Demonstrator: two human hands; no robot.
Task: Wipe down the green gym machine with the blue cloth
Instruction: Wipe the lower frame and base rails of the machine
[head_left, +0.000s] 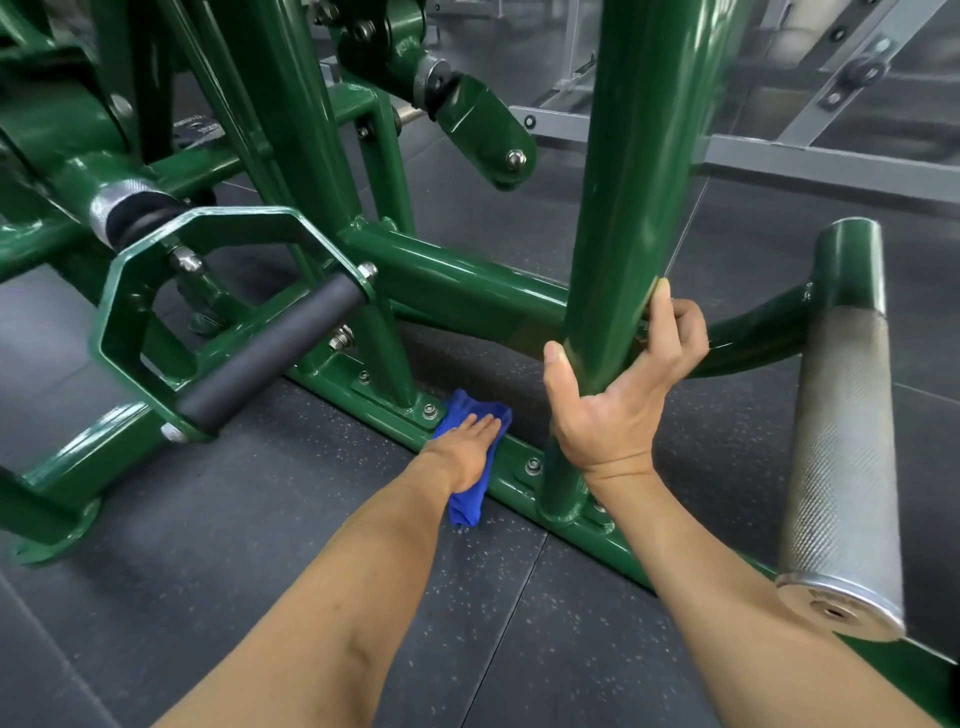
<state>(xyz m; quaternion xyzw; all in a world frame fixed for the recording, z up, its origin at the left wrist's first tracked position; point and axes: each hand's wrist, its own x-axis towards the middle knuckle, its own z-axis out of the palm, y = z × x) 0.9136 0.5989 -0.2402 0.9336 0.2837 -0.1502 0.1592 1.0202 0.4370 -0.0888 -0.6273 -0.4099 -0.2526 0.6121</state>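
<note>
Left hand (470, 447) is flat on the cloth (467, 506), fingers straight and together, pressing it down rather than gripping. The cloth's near end hangs off the rail toward the floor (311, 519).

The cloth sits on the machine (457, 275) base rail (618, 551), just right of the bolted foot plate (395, 397) and left of the post (623, 208) base.

Right hand (613, 410) is wrapped round the post low down, thumb on the near side and fingers round the back. It looks like a brace and holds no cloth.

Key geometry: the rail's long axis runs diagonally, far-left to near-right. The left forearm comes in roughly across that axis, so I'd expect the next stroke to be a sideways slide along the rail, not a push forward. The run is short both ways: plate and bolts touching the cloth on the left, a bolt (533, 466) and the post foot near on the right.

The left hand is the only one on the job. Risk: the cloth snags on bolt heads, or the dangling end drags on the floor.
</note>
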